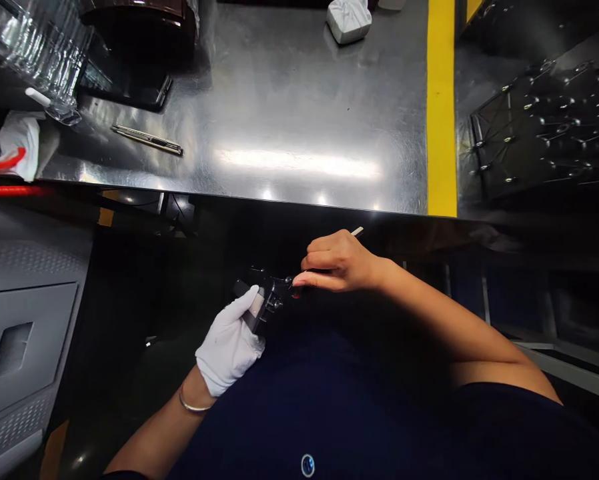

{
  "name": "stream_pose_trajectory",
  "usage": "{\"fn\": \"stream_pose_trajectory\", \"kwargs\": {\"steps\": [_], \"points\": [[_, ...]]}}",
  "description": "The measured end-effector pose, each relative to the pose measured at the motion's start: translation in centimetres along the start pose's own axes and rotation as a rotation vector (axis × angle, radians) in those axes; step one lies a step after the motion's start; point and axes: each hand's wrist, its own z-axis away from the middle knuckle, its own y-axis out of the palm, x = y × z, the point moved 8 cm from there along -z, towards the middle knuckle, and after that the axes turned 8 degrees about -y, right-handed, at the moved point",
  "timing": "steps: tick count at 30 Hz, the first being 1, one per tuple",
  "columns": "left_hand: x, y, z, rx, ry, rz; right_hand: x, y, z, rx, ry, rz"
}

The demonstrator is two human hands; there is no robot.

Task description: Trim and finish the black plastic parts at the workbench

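In a white glove, my left hand [231, 343] grips a small black part [269, 301] with metal studs, below the table's front edge. The thumb presses on a pale area of it. My bare right hand [337, 261] is closed around a thin tool [357, 232], whose light end sticks out behind the knuckles. Its thumb and fingertips are at the right side of the black part, beside a small red spot. What the fingertips cover there is too small to make out.
The metal table [299, 87] bears a utility knife [147, 140], a dark phone-like object [154, 90], clear plastic packaging [49, 50] and a white wrapped block [349, 21]. Yellow tape [441, 107] runs near black studded parts [569, 127]. A grey case [27, 320] stands lower left.
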Motion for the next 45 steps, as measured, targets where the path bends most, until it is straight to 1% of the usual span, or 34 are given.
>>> {"fn": "stream_pose_trajectory", "kwargs": {"steps": [4, 7, 9, 12, 13, 14, 15, 16, 17, 18, 19, 20, 21, 23, 25, 28, 32, 34, 38, 41, 43, 45], "points": [[0.6, 0.3, 0.0, -0.026, -0.004, -0.014, 0.0, 0.6, 0.1, 0.108, -0.007, -0.094], [1.0, 0.5, 0.0, -0.022, -0.014, -0.025, -0.4, 1.2, 0.5, 0.192, 0.047, -0.19], [1.4, 0.5, -0.1, -0.023, -0.051, -0.022, -1.2, 1.8, 0.9, 0.273, 0.127, -0.282], [1.8, 0.7, -0.4, -0.014, -0.088, -0.006, -1.9, 3.5, 2.0, 0.475, 0.275, -0.552], [1.6, 0.9, -0.4, -0.001, -0.067, 0.008, -1.9, 4.0, 2.4, 0.536, 0.322, -0.658], [1.1, 1.1, -0.4, 0.014, -0.019, 0.028, -1.9, 4.4, 2.7, 0.561, 0.372, -0.75], [0.4, 1.3, -0.4, 0.026, 0.052, 0.054, -2.1, 4.6, 2.8, 0.534, 0.43, -0.815], [-0.5, 1.4, -0.2, 0.034, 0.132, 0.078, -2.4, 4.6, 2.8, 0.449, 0.498, -0.847], [-1.2, 1.4, 0.0, 0.033, 0.205, 0.096, -3.0, 4.5, 2.7, 0.312, 0.574, -0.85], [-1.9, 1.3, 0.2, 0.028, 0.263, 0.103, -3.6, 4.3, 2.8, 0.147, 0.646, -0.838], [-2.4, 1.3, 0.3, 0.02, 0.299, 0.099, -4.0, 4.2, 3.0, -0.018, 0.706, -0.821], [-2.6, 1.3, 0.4, 0.017, 0.314, 0.087, -4.1, 4.3, 3.3, -0.164, 0.751, -0.811], [-2.8, 1.3, 0.4, 0.02, 0.316, 0.078, -4.1, 4.8, 3.6, -0.281, 0.784, -0.814], [-2.9, 1.5, 0.4, 0.045, 0.315, 0.083, -3.6, 6.3, 4.0, -0.435, 0.822, -0.848], [-2.8, 1.8, 0.2, 0.071, 0.313, 0.105, -3.1, 7.6, 4.1, -0.55, 0.836, -0.857], [-2.5, 2.1, -0.1, 0.081, 0.304, 0.116, -2.4, 8.3, 4.3, -0.68, 0.826, -0.797], [-2.2, 1.8, -0.6, 0.066, 0.288, 0.128, -1.9, 9.0, 4.7, -0.736, 0.855, -0.762], [-1.9, 1.8, -0.8, 0.064, 0.256, 0.145, -1.7, 9.1, 5.0, -0.781, 0.876, -0.713], [-1.2, 2.2, -1.0, 0.065, 0.168, 0.181, -0.9, 8.5, 5.5, -0.914, 0.842, -0.541], [-1.0, 2.4, -0.9, 0.081, 0.133, 0.171, -0.8, 8.2, 5.7, -0.95, 0.838, -0.479], [-1.0, 2.3, -0.8, 0.095, 0.12, 0.172, -1.2, 7.5, 6.3, -0.993, 0.862, -0.427], [-1.1, 2.0, -0.7, 0.092, 0.122, 0.187, -1.5, 6.5, 6.7, -0.991, 0.86, -0.382]]}}
